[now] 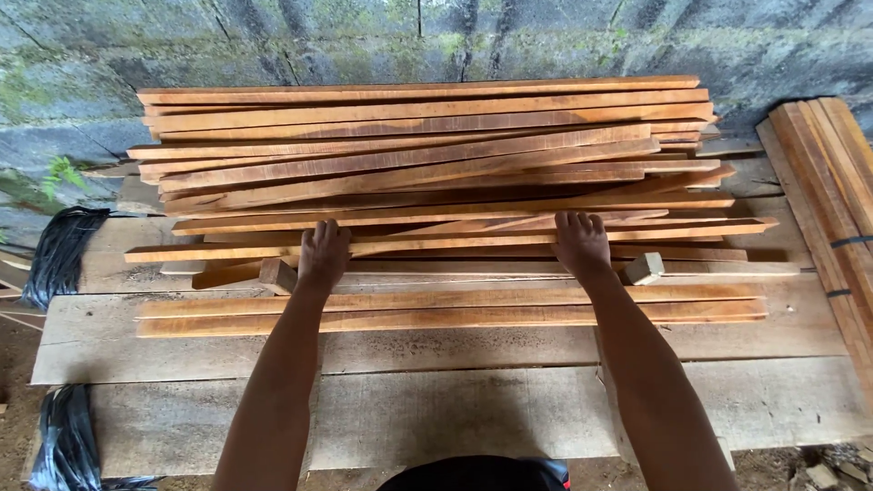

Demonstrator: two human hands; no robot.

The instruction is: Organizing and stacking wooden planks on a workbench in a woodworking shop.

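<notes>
Pressing flat, fingers together: L hand (324,253) & R hand (580,240) on rough orange wood slats (427,136)

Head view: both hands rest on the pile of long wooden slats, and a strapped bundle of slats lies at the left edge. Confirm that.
Not quite. Both hands, left and right, rest on the slat pile, but the head view shows the strapped bundle at the right edge.

Both bare arms are stretching straight out from the near edge toward the far side, roughly parallel and well apart. The left hand (324,252) is lying palm down with fingers together and pointing away. The right hand (580,240) is matching it, flat, knuckles up, wrist slightly bent.
</notes>
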